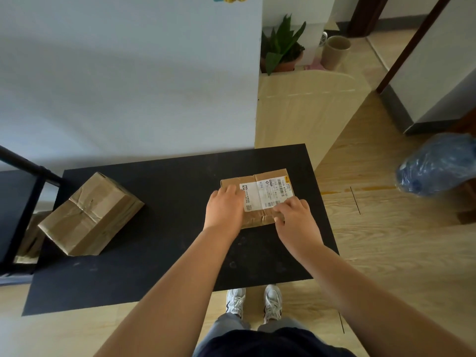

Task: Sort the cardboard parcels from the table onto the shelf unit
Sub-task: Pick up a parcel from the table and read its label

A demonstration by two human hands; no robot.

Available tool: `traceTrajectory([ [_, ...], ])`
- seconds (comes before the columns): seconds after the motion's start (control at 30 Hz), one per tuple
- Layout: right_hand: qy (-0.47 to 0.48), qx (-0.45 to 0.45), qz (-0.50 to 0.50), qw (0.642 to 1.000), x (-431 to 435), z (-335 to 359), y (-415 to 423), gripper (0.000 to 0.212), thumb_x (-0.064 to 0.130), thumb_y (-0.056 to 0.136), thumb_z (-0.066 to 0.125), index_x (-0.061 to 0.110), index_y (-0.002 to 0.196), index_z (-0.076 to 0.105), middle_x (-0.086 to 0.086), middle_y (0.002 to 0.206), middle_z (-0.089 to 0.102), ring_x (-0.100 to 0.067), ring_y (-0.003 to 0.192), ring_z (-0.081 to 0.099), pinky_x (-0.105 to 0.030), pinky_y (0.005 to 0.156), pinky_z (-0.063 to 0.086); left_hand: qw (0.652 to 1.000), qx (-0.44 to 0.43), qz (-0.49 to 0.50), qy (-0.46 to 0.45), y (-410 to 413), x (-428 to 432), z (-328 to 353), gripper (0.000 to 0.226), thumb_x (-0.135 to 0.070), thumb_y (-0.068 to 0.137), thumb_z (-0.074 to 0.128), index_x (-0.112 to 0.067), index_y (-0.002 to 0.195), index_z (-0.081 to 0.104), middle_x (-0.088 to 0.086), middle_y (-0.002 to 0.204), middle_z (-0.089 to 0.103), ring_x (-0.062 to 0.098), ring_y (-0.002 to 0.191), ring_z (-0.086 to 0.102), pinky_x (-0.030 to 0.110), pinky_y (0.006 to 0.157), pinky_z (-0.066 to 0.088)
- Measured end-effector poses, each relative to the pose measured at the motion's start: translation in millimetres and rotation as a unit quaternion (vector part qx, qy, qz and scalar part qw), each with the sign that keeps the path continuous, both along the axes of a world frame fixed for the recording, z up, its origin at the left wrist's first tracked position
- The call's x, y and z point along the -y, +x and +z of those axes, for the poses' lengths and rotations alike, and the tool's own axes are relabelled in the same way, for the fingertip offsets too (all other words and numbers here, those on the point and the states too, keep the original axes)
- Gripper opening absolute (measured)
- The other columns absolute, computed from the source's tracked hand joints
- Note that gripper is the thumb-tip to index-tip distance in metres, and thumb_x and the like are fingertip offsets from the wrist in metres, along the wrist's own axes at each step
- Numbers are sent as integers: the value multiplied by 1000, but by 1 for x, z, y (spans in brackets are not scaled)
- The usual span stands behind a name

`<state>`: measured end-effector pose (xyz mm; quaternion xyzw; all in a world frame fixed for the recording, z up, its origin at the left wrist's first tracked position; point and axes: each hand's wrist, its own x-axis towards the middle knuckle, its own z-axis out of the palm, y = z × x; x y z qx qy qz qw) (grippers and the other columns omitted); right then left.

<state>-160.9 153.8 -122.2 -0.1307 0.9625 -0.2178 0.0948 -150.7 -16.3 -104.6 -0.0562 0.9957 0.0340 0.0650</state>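
Your left hand (224, 207) and right hand (296, 215) lie curled over the near corners of the flat parcel (257, 199) at the desk's (167, 253) right end, not yet clamped; the bigger parcel (90, 215) sits well apart, left. Lifting by corners alone, it may sag or slip. Its label (265, 195) reads "N794"; other print is illegible.

2 taped brown cardboard parcels lie on the black tabletop (164, 191). The flat labelled parcel (257, 197) lies right of centre, white shipping label up. The larger, creased parcel (90, 215) sits skewed at the tabletop's left edge.
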Motion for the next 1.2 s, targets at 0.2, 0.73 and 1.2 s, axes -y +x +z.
traceTrajectory([
  [0.2, 26, -11, 27, 999, -4, 3, 0, 26, 19, 96, 56, 15, 120, 65, -1, 129, 54, -17, 125, 44, -26, 91, 51, 999, 37, -1, 4, -22, 13, -3, 55, -19, 94, 62, -19, 146, 44, 5, 154, 42, 26, 142, 38, 41, 117, 28],
  [0.73, -35, 112, -126, 985, 4, 0, -4, 56, 34, 91, 64, 15, 139, 41, -5, 129, 58, -18, 114, 60, -29, 82, 52, 991, 37, 120, 49, 13, -4, -4, 36, -40, 101, 48, -19, 129, 53, 2, 110, 60, 14, 85, 58, 26, 60, 43],
  [1.2, -37, 199, -97, 974, 6, -1, -12, 59, 35, 94, 60, 15, 145, 38, -6, 137, 56, -23, 120, 59, -28, 80, 49, 897, 68, 297, 320, 31, -10, -19, 48, -45, 92, 61, -19, 131, 52, 1, 124, 59, 17, 99, 64, 26, 74, 52],
])
